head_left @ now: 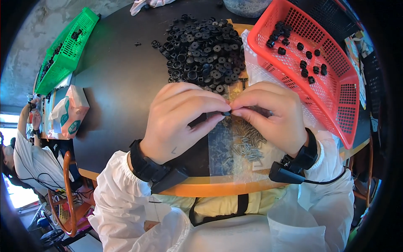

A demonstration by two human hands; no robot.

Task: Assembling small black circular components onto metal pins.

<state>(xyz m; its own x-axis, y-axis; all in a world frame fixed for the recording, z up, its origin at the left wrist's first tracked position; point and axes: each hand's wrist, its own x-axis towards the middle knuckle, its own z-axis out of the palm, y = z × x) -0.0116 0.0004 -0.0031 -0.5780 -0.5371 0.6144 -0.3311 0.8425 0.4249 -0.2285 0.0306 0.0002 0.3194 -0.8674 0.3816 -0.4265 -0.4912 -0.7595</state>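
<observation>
Above a dark counter (121, 101), a person in white sleeves brings both hands together over a small black part (226, 113), near the middle of the view. The left hand (170, 119) has its fingers clamped on the part from the 9 o'clock side; the right hand (277, 115) meets it from 3 o'clock, fingers nearly together at its edge, though whether they grip it cannot be told. From the part, a heap of black pieces (203, 54) spreads at 11 o'clock, and loose metal screws (249, 145) lie at 5 o'clock. A red basket (262, 48) holding similar pieces stands at 2 o'clock, a green basket (79, 42) at 10, and a tissue pack (77, 111) at 9. A co-worker (35, 164) sits between 8 and 9 o'clock.
</observation>
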